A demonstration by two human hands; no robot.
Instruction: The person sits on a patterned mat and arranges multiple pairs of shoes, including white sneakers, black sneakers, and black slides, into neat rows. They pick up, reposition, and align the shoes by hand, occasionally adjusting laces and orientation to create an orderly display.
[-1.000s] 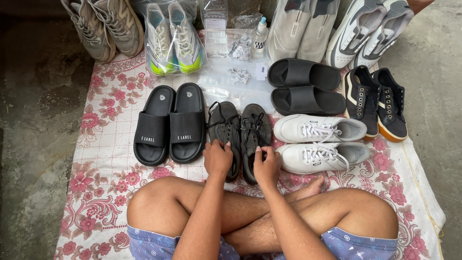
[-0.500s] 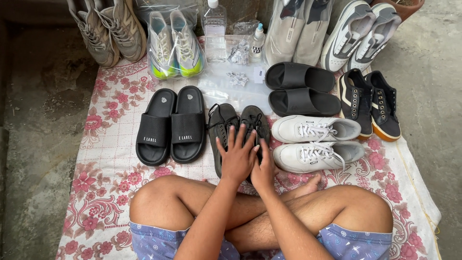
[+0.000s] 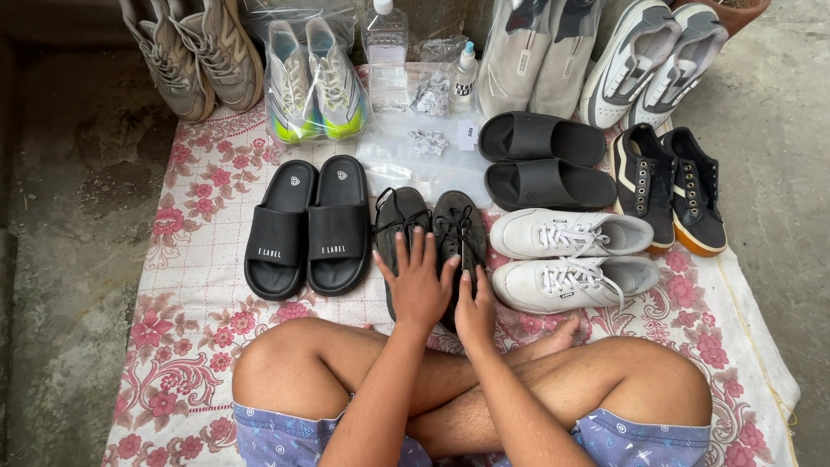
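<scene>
A pair of worn black lace-up shoes (image 3: 399, 218) lies toes away from me on a floral cloth (image 3: 194, 259), just ahead of my crossed legs. My left hand (image 3: 419, 281) rests flat over the heels of both shoes, fingers spread, holding nothing. Partly tucked under it, my right hand (image 3: 476, 310) grips the heel end of the right black shoe (image 3: 459, 223), thumb up along its side.
Black slides (image 3: 307, 227) lie left of the shoes; white sneakers (image 3: 571, 258) lie right. Behind are more black slides (image 3: 545, 162), dark sneakers (image 3: 673, 186), bagged neon runners (image 3: 316, 82), a clear bottle (image 3: 385, 52), a small bottle (image 3: 465, 73), further pairs. Concrete floor (image 3: 69, 216) surrounds the cloth.
My left hand left the left shoe's heel, moved right and spread flat across both shoes. My right hand slid slightly nearer me and is now partly covered.
</scene>
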